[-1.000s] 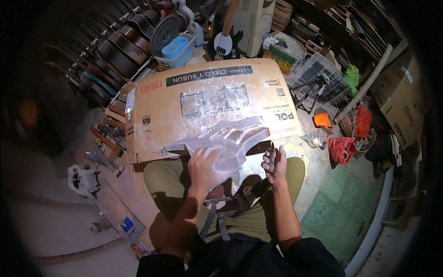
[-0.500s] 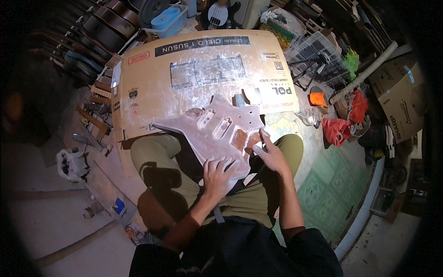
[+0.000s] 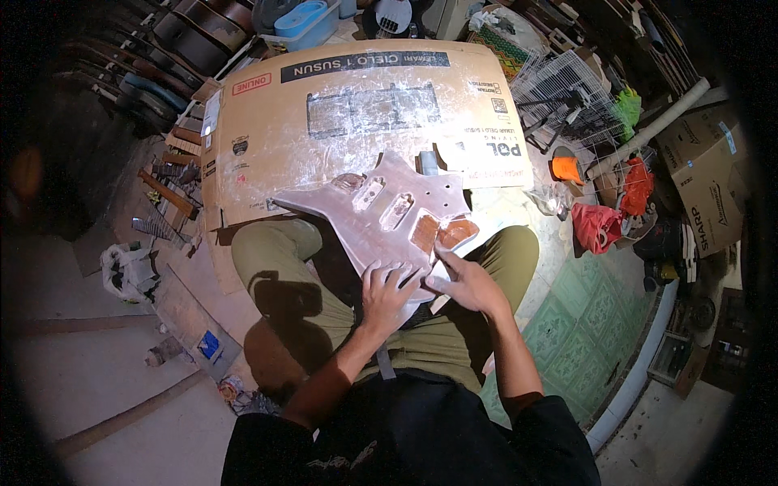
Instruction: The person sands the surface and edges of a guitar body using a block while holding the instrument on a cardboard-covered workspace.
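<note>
From where I stand, a dusty, pinkish-grey guitar body with pointed horns point(image 3: 344, 217) lies slantwise in the middle of the frame, over the lap of a person in olive-green trousers point(image 3: 279, 255). Two pale slots are cut in its upper half, and two red-brown hollows lie lower right.

The left hand point(image 3: 387, 293) rests on the body's lower end, palm down, its fingers stretched out and slightly parted, pressed on the surface rather than wrapped round anything. The right hand point(image 3: 472, 285) comes in at the lower right, thumb and fingers apart, fingertips by the hollows; whether it grips the edge, I can't tell.

Beyond them, a broad, scuffed brown cardboard sheet point(image 3: 267, 166) fills the upper centre. A white wire cage point(image 3: 559, 85) sits upper right, with a crumpled red bag point(image 3: 597, 228) below it.
</note>
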`<action>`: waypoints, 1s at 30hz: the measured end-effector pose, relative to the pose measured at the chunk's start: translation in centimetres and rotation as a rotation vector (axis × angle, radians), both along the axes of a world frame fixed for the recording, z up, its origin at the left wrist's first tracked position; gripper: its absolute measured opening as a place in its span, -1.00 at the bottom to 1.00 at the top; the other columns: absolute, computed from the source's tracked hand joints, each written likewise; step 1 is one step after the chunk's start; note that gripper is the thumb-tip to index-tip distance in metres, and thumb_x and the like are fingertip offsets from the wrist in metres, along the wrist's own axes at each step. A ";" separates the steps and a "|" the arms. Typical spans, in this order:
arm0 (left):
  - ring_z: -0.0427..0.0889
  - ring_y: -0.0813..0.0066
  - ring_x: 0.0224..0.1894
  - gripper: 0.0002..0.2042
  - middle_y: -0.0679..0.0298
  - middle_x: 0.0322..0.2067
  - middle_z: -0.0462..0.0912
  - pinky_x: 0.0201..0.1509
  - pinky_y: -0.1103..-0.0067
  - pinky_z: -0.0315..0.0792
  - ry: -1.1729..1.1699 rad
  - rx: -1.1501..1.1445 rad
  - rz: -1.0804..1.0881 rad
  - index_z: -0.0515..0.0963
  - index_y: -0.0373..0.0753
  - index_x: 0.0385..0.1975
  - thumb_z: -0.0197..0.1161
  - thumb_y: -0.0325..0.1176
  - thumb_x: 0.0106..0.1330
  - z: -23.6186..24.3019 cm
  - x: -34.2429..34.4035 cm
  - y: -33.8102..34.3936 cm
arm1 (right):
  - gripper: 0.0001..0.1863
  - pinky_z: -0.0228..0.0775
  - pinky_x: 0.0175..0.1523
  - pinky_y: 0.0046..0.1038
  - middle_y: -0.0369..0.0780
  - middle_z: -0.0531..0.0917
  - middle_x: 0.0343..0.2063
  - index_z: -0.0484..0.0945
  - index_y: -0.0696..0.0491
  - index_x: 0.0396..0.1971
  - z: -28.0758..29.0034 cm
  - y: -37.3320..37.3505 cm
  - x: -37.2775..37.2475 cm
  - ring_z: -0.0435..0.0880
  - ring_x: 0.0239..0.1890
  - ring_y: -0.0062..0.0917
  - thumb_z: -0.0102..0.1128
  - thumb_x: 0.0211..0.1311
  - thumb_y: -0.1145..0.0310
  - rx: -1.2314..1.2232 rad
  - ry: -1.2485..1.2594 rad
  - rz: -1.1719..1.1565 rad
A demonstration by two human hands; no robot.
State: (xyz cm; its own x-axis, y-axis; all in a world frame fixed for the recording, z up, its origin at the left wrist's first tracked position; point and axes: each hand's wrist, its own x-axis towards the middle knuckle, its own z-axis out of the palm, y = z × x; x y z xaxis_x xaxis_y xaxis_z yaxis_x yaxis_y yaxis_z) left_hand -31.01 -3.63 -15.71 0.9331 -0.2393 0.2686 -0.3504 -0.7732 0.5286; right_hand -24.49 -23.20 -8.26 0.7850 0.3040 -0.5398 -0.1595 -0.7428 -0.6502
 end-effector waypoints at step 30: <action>0.43 0.17 0.00 -0.54 0.27 -0.09 0.53 0.20 0.18 0.23 -0.036 0.037 -0.003 0.63 -0.04 -0.09 0.46 -0.18 -0.09 0.6 0.4 -0.1 | -0.40 0.43 -0.08 -0.38 -0.12 0.63 -0.30 0.48 0.05 0.12 1.3 -3.0 -2.2 0.59 -0.25 -0.43 0.37 0.14 0.06 0.126 0.027 -0.097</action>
